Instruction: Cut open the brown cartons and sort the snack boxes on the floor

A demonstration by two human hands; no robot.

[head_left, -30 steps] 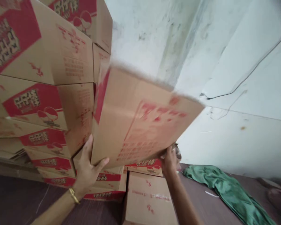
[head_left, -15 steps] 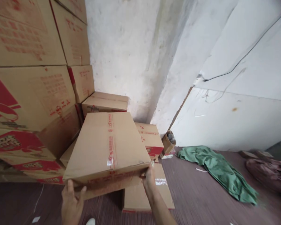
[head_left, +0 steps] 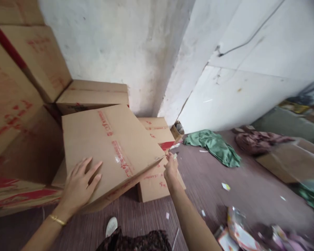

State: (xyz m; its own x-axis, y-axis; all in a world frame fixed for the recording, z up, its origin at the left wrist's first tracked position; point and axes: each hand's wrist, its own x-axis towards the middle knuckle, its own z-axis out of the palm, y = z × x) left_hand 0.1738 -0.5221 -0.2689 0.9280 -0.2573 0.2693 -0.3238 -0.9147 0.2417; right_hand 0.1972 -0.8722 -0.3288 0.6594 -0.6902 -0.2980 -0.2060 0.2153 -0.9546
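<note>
A large taped cardboard box [head_left: 94, 136] with red-printed tape lies in front of me, its top facing up. My left hand [head_left: 80, 183] rests flat on the near left part of that top, fingers spread. At the box's near right corner is my right hand [head_left: 171, 167], its fingers closed. A small pale thing [head_left: 175, 156] pokes out at its fingertips; its kind is too small to make out. Below that corner sits another taped box [head_left: 157, 184] on the floor, partly hidden by the large one.
Stacked cartons [head_left: 21, 146] stand on the left, and another box [head_left: 94, 91] lies behind against the wall. Green cloth [head_left: 213, 144] and brownish cloth [head_left: 259, 141] lie on the floor at right. Loose packets [head_left: 240, 230] are scattered at lower right.
My left hand has moved from the box's near left edge onto its top and spread out. My right hand stays at the right corner. The view has swung right.
</note>
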